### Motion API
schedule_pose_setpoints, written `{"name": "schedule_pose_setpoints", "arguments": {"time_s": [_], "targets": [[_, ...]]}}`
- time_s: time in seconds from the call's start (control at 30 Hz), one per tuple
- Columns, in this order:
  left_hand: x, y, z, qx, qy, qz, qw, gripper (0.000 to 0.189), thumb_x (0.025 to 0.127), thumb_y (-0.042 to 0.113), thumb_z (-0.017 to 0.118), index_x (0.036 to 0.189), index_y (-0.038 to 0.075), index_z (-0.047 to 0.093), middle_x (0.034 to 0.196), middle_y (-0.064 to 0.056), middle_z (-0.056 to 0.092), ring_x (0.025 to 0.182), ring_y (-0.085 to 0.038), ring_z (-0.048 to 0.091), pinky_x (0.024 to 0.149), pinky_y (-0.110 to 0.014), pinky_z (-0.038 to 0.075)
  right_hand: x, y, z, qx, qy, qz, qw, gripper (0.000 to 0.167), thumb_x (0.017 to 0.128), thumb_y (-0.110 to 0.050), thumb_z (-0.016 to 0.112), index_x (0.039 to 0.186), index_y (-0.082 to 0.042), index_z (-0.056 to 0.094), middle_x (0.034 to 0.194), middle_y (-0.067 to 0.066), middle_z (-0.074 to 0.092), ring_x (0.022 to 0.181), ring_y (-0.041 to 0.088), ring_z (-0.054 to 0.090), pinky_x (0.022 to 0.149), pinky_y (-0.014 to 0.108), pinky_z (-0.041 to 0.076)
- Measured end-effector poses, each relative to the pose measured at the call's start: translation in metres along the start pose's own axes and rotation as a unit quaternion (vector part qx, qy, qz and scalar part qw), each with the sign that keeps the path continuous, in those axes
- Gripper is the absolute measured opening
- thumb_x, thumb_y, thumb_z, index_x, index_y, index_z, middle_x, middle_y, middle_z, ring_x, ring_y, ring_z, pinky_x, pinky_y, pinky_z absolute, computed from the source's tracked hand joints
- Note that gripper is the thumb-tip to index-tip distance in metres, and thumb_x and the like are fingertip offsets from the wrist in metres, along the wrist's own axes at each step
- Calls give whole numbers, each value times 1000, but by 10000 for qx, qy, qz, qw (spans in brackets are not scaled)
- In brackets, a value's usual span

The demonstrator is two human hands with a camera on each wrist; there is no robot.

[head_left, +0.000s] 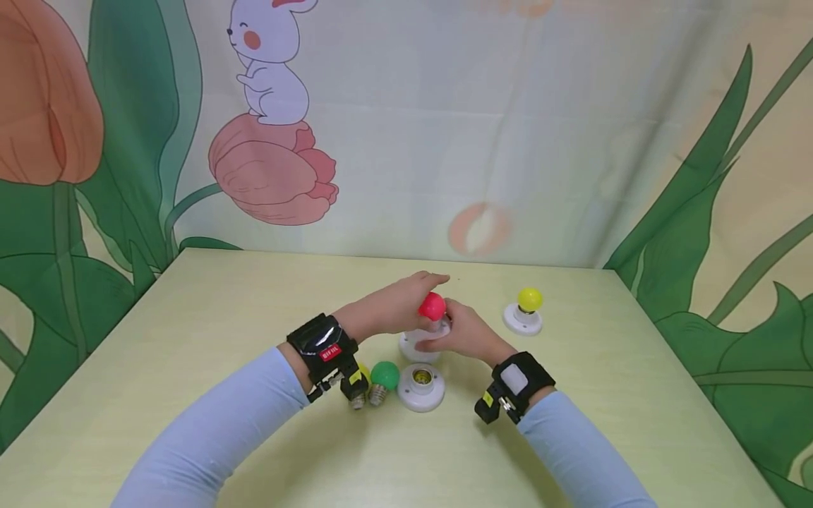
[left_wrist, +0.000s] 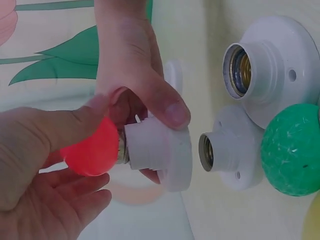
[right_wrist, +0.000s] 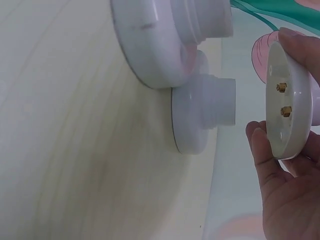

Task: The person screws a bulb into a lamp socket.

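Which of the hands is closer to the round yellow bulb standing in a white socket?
Right. The right hand holds another round white socket, left of the round yellow bulb; the left hand, gripping the round red bulb, is farther left.

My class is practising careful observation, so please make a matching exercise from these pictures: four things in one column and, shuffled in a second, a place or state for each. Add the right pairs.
Things
1. red bulb
2. green bulb
3. yellow bulb on the far right
4. front lamp holder

Places and states
A. sits on the table with no bulb in its socket
B. stands in a white base, apart from both hands
C. is held by the fingers of the left hand
D. lies loose, outside any socket

Right pairs: 1-C, 2-D, 3-B, 4-A
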State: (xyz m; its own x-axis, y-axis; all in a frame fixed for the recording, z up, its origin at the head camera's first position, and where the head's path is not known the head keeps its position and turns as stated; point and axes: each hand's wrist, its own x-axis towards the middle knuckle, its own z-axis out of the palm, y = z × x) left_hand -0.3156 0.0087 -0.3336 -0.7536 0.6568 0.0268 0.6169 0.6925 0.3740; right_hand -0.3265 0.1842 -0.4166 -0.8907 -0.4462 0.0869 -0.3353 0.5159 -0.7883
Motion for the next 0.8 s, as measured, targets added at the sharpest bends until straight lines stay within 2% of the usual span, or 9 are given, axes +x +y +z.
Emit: {"name": "schedule_pose_setpoints", "arguments": {"time_s": [0.1,0.23,0.3,0.37,0.5,0.6,0.7,0.8], "targets": [[0,-1,2,55,326,-242,9992,79,81,30,79,144,3,38,133,-16,47,109,-23,56,88,-29,54,1,-1,0,-51,-35,-90,9999,62,73,-30,85,125,-14,56,116,-1,65,103,16,60,92,35,50],[-1,-3,4,269,710,-473,9960,74,76,48,79,124,0,48,111,-13,52,89,-21,57,70,-23,53,3,-2,1,-195,-31,-154,9997,61,72,-30,86,124,-17,57,114,-3,65,101,13,61,90,33,50],[-2,-3,5,323,754,-507,9953,69,76,50,78,116,2,50,101,-10,52,84,-19,56,66,-22,51,3,-3,2,-200,-27,-157,9997,60,72,-29,86,123,-17,57,114,-3,65,102,14,61,91,33,50],[-2,-3,4,340,707,-449,9959,61,78,45,78,113,3,52,98,-9,53,83,-18,56,68,-23,51,3,-3,2,-143,-34,-184,9997,62,72,-28,86,125,-17,56,117,-2,64,104,15,61,93,35,50],[-1,-2,0,271,461,-176,9984,45,85,23,76,122,4,58,109,-9,58,96,-19,58,83,-27,54,2,-2,3,-23,-44,-194,9998,68,72,-27,86,130,-16,53,125,0,61,112,17,58,99,38,47],[1,-3,-3,106,201,143,9996,40,88,6,69,127,6,60,120,-9,60,108,-21,59,94,-32,51,2,0,3,-48,-24,-192,9998,70,72,-27,86,132,-13,52,127,1,60,116,19,56,100,39,46],[1,-5,-4,-2,-26,404,9992,47,86,-4,66,131,9,59,131,-9,58,122,-24,55,102,-35,46,3,2,4,-146,-15,-189,9997,69,72,-28,86,131,-11,53,126,3,61,115,19,57,100,38,47],[1,-6,-3,-189,-116,338,9992,64,83,-1,72,141,11,49,145,-10,47,132,-26,46,105,-36,44,3,4,4,-194,-35,-156,9997,70,72,-29,86,132,-12,53,127,1,61,116,18,57,100,39,46]]}}
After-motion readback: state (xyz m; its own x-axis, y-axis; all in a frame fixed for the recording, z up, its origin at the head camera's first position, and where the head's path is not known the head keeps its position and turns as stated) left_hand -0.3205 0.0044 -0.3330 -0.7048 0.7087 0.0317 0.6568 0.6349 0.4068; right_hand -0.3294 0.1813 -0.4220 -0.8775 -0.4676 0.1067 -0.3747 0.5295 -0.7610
